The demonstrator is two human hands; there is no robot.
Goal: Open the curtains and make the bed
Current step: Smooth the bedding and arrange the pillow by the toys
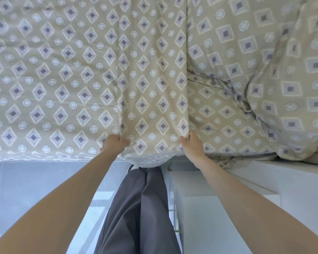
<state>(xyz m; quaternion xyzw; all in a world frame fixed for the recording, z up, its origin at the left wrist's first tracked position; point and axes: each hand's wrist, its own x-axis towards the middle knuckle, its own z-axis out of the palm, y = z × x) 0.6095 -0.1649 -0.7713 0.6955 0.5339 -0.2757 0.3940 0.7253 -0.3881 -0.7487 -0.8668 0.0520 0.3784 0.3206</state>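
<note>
Both grips are clamped on the near edge of the patterned duvet (pixel 151 88): left hand (pixel 113 144) and right hand (pixel 192 145) pinch it side by side. The duvet stretches away across the bed, pillow (pixel 292 79) far right, neither hand nearer.

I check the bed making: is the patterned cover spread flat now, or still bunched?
Partly spread. The cover lies flat at left; both hands hold a raised fold.

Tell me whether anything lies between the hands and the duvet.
Nothing visible does. The left hand and right hand already grip the duvet at its near edge, its folded strip raised between them.
</note>
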